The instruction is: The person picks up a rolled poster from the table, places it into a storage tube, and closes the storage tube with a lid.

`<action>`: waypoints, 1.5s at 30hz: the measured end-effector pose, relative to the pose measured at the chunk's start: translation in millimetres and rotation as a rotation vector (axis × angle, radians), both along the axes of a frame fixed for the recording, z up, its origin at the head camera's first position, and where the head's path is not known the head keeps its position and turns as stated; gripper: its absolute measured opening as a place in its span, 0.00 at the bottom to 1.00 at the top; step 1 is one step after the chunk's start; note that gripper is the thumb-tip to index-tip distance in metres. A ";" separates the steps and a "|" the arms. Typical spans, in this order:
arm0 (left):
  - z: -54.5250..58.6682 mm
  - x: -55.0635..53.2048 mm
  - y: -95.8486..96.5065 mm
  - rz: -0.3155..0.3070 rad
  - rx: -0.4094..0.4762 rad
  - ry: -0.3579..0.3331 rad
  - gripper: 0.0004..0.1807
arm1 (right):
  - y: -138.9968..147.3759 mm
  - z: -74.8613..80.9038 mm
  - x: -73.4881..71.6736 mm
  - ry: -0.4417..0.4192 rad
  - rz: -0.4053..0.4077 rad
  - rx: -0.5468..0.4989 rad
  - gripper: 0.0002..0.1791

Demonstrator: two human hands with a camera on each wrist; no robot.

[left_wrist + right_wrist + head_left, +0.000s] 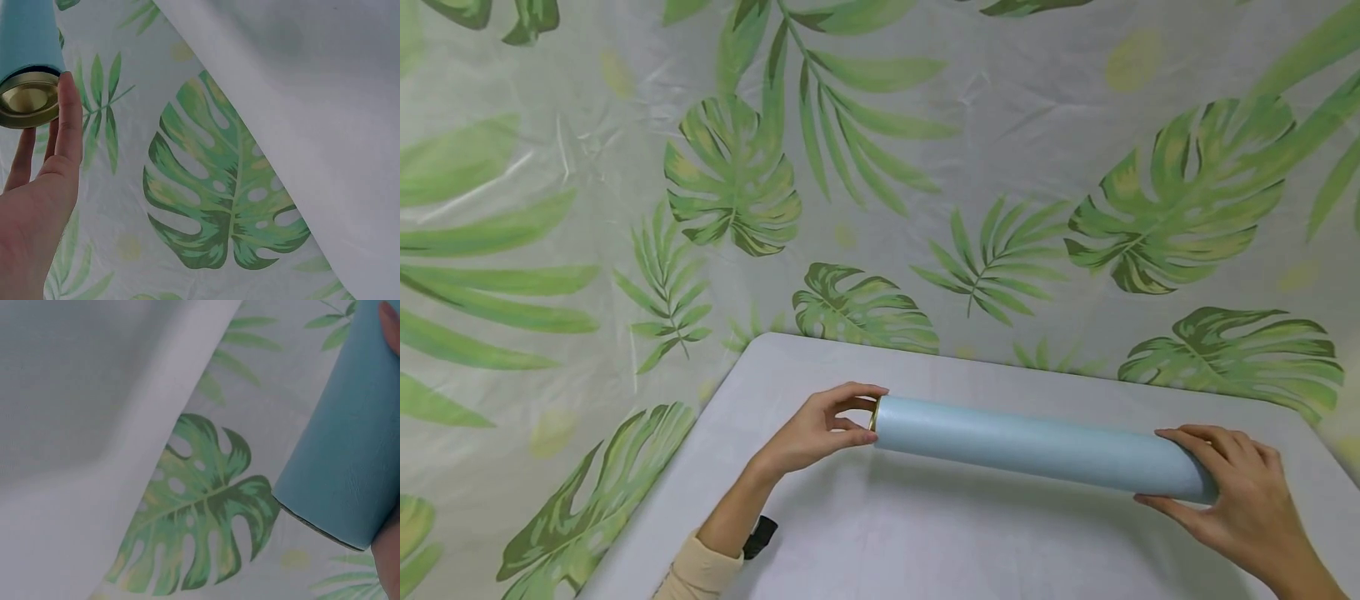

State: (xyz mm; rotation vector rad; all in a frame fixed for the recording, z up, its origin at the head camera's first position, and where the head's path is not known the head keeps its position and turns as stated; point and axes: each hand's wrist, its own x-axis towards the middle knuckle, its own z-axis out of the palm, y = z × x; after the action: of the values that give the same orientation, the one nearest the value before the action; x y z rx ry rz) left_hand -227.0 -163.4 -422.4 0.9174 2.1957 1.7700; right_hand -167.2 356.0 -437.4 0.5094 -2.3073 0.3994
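Note:
A long light-blue tube (1015, 446) is held level in both hands, over the white table. Its left end carries a gold metal lid (30, 100), with a dark gap between the lid and the tube's rim in the left wrist view. My left hand (814, 427) pinches the lid by its edge, thumb below and fingers above, fingertips right at the tube's rim. At the other end my right hand (1243, 487) grips the tube from the right, fingers over the top and thumb underneath. A thin dark edge (319, 531) rims that end in the right wrist view.
The white table (925, 542) has rounded far corners and lies beneath the tube. Behind it and to its left hangs or spreads a pale sheet (865, 233) printed with green leaves. A black object (761, 537) shows beside the left wrist, near the beige sleeve (700, 571).

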 end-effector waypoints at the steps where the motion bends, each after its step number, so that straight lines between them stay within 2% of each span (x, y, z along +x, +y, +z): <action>1: -0.5 -0.1 0.6 -0.006 0.008 -0.001 0.31 | 0.2 0.1 -0.2 0.003 0.001 0.004 0.60; 7: -2.2 -0.8 1.0 -0.063 0.037 -0.032 0.33 | 3.7 -0.1 -1.1 0.013 -0.039 0.062 0.57; 10: -2.6 -1.1 -0.8 -0.068 0.041 -0.025 0.36 | 4.6 -1.5 -1.8 0.006 -0.052 0.079 0.55; 16: -3.0 -1.8 -0.2 -0.004 0.040 -0.024 0.33 | 4.6 -4.0 0.8 0.009 -0.035 0.108 0.56; 22: -1.3 0.5 3.3 0.069 0.076 -0.073 0.32 | 2.5 -5.6 2.7 0.021 -0.015 0.113 0.56; 27: -2.0 3.2 5.9 0.089 0.125 -0.110 0.32 | 1.7 -3.2 1.5 0.041 -0.008 0.099 0.56; 33: -7.2 3.4 9.6 0.012 0.133 -0.086 0.34 | 7.7 -0.2 5.2 0.001 -0.005 0.100 0.55; 38: -12.9 2.7 12.4 -0.117 0.154 -0.096 0.38 | 15.6 4.9 8.2 -0.074 -0.060 0.131 0.60; 41: -15.9 -0.2 10.7 -0.185 0.161 -0.096 0.40 | 18.8 6.2 8.2 -0.119 -0.087 0.140 0.59; 45: -14.2 -2.1 5.7 -0.205 0.152 -0.080 0.40 | 19.5 3.1 7.7 -0.128 -0.077 0.149 0.54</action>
State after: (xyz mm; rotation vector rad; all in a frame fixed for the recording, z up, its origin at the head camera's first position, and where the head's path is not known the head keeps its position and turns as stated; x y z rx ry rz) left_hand -229.1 -157.7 -436.7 1.0425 1.8664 1.8583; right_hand -159.5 375.5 -434.3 0.4770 -2.4848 0.2296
